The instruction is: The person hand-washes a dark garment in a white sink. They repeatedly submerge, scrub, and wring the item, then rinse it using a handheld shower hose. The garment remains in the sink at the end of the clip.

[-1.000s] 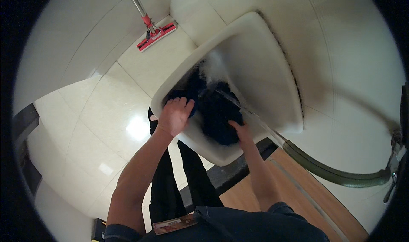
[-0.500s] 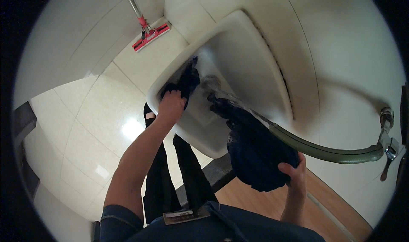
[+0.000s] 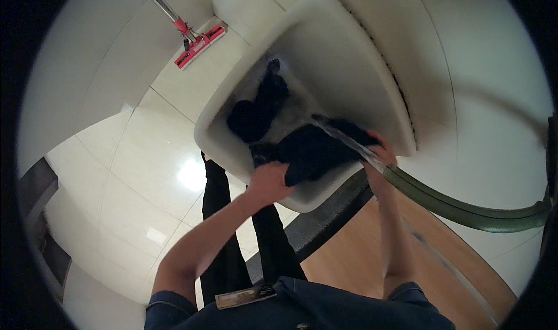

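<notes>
A dark blue wet cloth (image 3: 319, 153) stretches between my two hands, low in the white basin (image 3: 349, 63). My left hand (image 3: 271, 182) grips its near left edge, fingers closed round the fabric. At the cloth's right end, my right hand (image 3: 382, 150) is closed on it, partly hidden behind the hose end. A stream of water (image 3: 343, 137) runs from the green hose (image 3: 459, 205) onto the cloth. A second dark blue cloth (image 3: 256, 115) lies bunched along the basin's left side, touched by neither hand.
A mop with a red head (image 3: 200, 45) leans in the corner beyond the basin. Pale floor tiles (image 3: 128, 167) spread to the left. Below the basin runs a dark stone edge (image 3: 325, 225), with a wood-coloured panel (image 3: 360, 254) beside it. A tiled wall stands at the right.
My left hand has let go of the bunched cloth and taken hold of the other one. My right hand has moved forward, bringing that cloth into the basin under the water.
</notes>
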The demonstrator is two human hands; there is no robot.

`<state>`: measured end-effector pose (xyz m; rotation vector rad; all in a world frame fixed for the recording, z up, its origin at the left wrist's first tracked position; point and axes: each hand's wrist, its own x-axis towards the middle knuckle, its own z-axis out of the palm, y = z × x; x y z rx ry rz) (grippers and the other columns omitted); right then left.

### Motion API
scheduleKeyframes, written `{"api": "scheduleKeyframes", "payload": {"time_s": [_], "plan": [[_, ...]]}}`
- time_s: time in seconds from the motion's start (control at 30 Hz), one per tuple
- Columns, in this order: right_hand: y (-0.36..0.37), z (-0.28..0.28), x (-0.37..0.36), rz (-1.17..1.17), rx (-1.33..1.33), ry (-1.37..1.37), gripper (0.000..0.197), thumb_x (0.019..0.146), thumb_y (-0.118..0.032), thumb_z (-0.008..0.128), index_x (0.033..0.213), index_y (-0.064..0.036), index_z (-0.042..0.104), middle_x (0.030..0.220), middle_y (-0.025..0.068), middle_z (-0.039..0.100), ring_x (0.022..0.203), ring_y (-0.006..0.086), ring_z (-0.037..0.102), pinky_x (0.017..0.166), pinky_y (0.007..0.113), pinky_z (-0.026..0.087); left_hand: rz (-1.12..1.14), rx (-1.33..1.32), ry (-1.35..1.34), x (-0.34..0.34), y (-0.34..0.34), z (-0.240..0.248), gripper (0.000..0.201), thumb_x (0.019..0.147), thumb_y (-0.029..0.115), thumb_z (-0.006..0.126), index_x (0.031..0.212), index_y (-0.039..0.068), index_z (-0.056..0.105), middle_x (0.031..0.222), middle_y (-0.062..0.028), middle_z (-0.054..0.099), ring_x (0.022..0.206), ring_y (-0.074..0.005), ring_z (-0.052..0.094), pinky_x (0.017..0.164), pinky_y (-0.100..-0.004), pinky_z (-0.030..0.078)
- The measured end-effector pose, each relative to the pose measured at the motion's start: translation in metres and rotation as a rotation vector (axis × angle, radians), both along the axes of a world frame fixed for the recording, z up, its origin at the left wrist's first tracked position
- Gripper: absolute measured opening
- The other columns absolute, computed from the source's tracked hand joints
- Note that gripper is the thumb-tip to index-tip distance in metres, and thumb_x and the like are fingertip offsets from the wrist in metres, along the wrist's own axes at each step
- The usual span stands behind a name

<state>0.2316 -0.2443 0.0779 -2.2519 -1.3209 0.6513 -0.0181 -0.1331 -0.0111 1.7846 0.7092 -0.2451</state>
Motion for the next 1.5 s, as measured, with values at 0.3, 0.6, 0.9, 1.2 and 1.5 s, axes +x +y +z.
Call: {"api": "scheduleKeyframes", "payload": {"time_s": [0.3,0.6,0.9,1.2,1.5], "plan": [[-0.041,-0.062,-0.106,-0.480,-0.290,0.752,0.034,0.093,-0.029,0.046,0.112,-0.0036,0.058,0.110,0.0129,0.059,0.106,0.0244,0.055,0.089,0.034,0.044,-0.192,-0.122,-0.224,0.033,-0.022,0.058,0.030,0.071,0.033,0.068,0.073,0.006,0.056,0.072,-0.0143,0.059,0.073,-0.0290,0.061,0.066,-0.0403,0.049],[-0.009,-0.087,-0.040,-0.528,-0.202,0.913,0.034,0.084,-0.024,0.055,0.111,-0.0025,0.056,0.100,0.0108,0.059,0.095,0.0225,0.056,0.082,0.032,0.046,-0.489,-0.242,-0.735,0.048,-0.035,0.128,0.020,0.067,0.020,0.067,0.069,0.005,0.054,0.069,-0.0153,0.057,0.071,-0.0346,0.059,0.061,-0.0442,0.047],[-0.019,-0.152,0.008,-0.591,-0.149,1.158,0.039,0.076,-0.018,0.063,0.110,-0.0014,0.053,0.090,0.0087,0.059,0.083,0.0206,0.056,0.075,0.031,0.047,-0.635,-0.004,-0.433,0.037,-0.052,0.057,0.031,0.073,0.011,0.061,0.103,0.004,0.060,0.098,-0.0163,0.059,0.099,-0.0277,0.055,0.085,-0.0399,0.044],[-0.029,-0.020,-0.111,-0.320,-0.138,0.363,0.054,0.057,-0.009,0.071,0.107,-0.0008,0.053,0.106,0.0156,0.055,0.096,0.0288,0.055,0.086,0.037,0.044,1.136,-1.384,-0.140,0.057,-0.030,-0.049,0.073,0.081,0.052,0.060,0.133,0.007,0.037,0.117,-0.0143,0.052,0.105,-0.0275,0.051,0.092,-0.0398,0.043],[0.063,-0.107,-0.080,-0.680,-0.265,0.312,0.052,0.073,-0.032,0.071,0.109,0.0026,0.055,0.115,0.0251,0.051,0.110,0.0382,0.049,0.093,0.044,0.038,1.342,-1.522,-0.264,0.079,-0.048,-0.061,0.038,0.093,0.035,0.046,0.118,0.008,0.053,0.114,-0.0065,0.057,0.103,-0.0212,0.054,0.092,-0.0348,0.045]]}}
